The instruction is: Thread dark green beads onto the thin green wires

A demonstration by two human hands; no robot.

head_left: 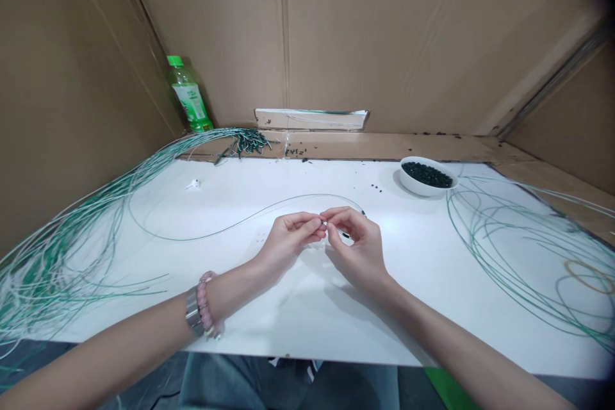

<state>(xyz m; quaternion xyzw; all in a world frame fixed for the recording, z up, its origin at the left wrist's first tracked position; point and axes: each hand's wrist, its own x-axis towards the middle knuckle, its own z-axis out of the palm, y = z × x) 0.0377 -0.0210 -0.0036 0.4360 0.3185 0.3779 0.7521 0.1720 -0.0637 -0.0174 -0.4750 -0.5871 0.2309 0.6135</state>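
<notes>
Over the middle of the white table (288, 327), my left hand (298, 234) and my right hand (353, 234) meet at the fingertips. The left thumb and fingers pinch a tiny dark piece. My right hand is closed in a pinch on a thin wire, with small black pieces showing by its fingers. This thin green wire (230, 227) curves over the table to the left of and behind my hands. A white bowl (423, 189) of small dark green pieces (426, 174) stands at the back right.
Bundled green and white wires (52, 269) cover the left side, their dark ends (250, 141) at the back. Loose wire coils (500, 262) lie right. A green bottle (191, 102) stands at the back left. Cardboard walls (346, 32) surround the table. A small white object (193, 184) lies left.
</notes>
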